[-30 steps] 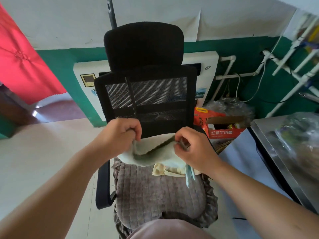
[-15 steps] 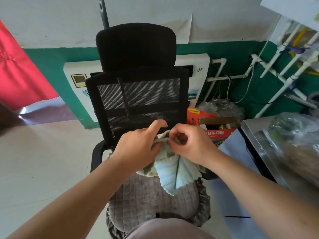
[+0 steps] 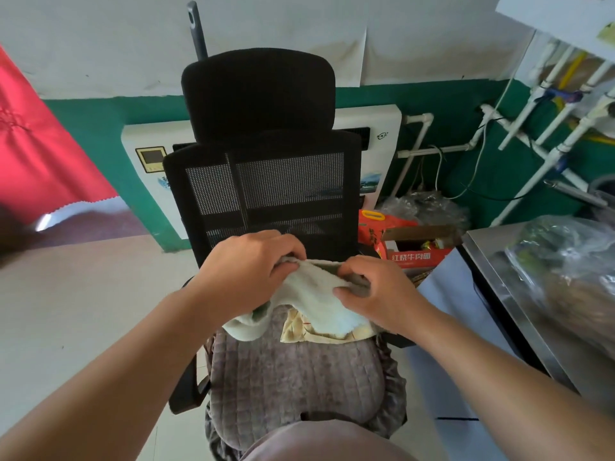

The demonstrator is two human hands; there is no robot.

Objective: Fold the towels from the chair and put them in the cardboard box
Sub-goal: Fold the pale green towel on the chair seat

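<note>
Towel (image 3: 312,294), fluffy, rumpled, pale green

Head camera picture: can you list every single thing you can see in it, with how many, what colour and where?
towel: one, pale green-white, held above chair seat
patterned cloth: one, cream, on seat under towel
office chair: one, black mesh, centre
seat cushion: one, grey quilted, on chair
cardboard box: one, red-orange, floor right of chair
heater panel: one, white, wall behind chair
red cloth: one, left
metal table: one, silver, right
plastic bag: one, clear, on table
left hand: grips towel
right hand: grips towel
</note>
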